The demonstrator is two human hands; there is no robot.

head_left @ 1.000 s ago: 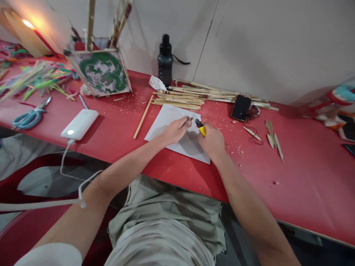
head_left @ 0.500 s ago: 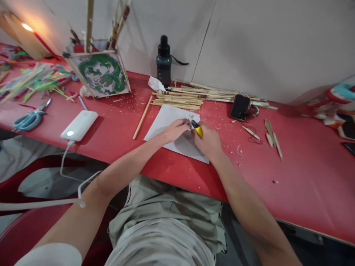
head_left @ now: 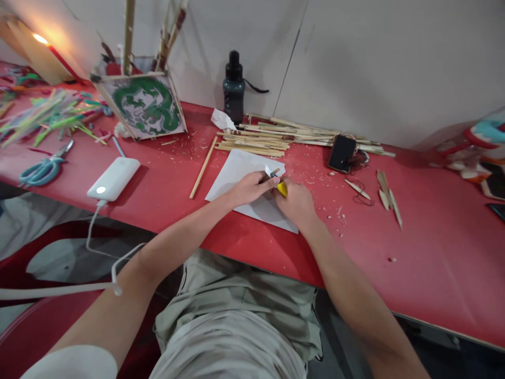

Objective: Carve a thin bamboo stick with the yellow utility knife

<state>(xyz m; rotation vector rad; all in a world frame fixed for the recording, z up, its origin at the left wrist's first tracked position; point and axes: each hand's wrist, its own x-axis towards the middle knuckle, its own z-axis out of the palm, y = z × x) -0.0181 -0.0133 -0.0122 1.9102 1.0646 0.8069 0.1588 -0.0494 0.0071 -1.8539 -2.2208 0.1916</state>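
Note:
Over a white sheet of paper (head_left: 224, 176), my two hands meet. My right hand (head_left: 298, 200) is wrapped round the yellow handle of a utility knife (head_left: 281, 188), whose bright blade points up and away to the left. My left hand (head_left: 252, 187) is closed in a pinch beside the blade, its thumb stretched to the front of the knife. A small brownish sliver of wood (head_left: 277, 171) shows just past the fingers; most of it is hidden, and I cannot make out fully how the left hand holds it.
Wooden sticks (head_left: 252, 143) lie behind the paper, with one stick (head_left: 203, 167) apart on the left. A dark bottle (head_left: 233, 92), phone (head_left: 341, 153), power bank (head_left: 113, 179), scissors (head_left: 43, 169), dragon-patterned holder (head_left: 145, 105) and lit candle (head_left: 63, 63) stand or lie around. Shavings dot the red table (head_left: 394, 284).
The knife's blade has swung into view, tipped up to the left. My left thumb has moved right, onto the front of the knife. The things on the table have not moved.

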